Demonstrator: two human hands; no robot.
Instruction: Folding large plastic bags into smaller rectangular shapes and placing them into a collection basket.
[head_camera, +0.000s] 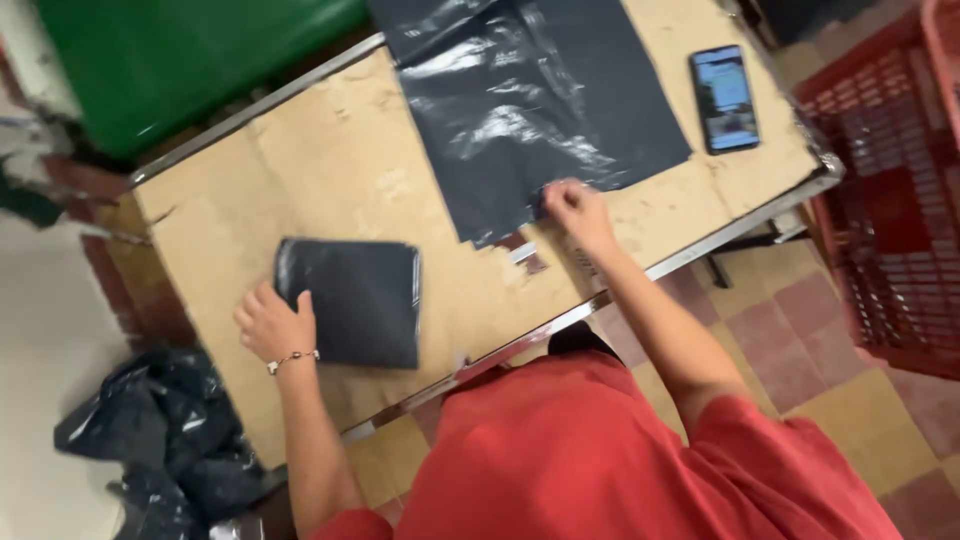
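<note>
A folded black plastic bag (355, 298) lies as a neat square on the worn wooden table (330, 170). My left hand (272, 325), with a thin bracelet at the wrist, rests against that square's left edge, fingers curled onto it. Farther right a flat sheet of black plastic bags (540, 110) is spread over the table top. My right hand (577, 210) pinches the near edge of that flat sheet between fingertips.
A dark smartphone (724, 98) lies face up near the table's right end. A red plastic crate (890, 200) stands on the tiled floor to the right. Crumpled black bags (160, 440) lie on the floor at the left. A green bin (180, 55) stands behind the table.
</note>
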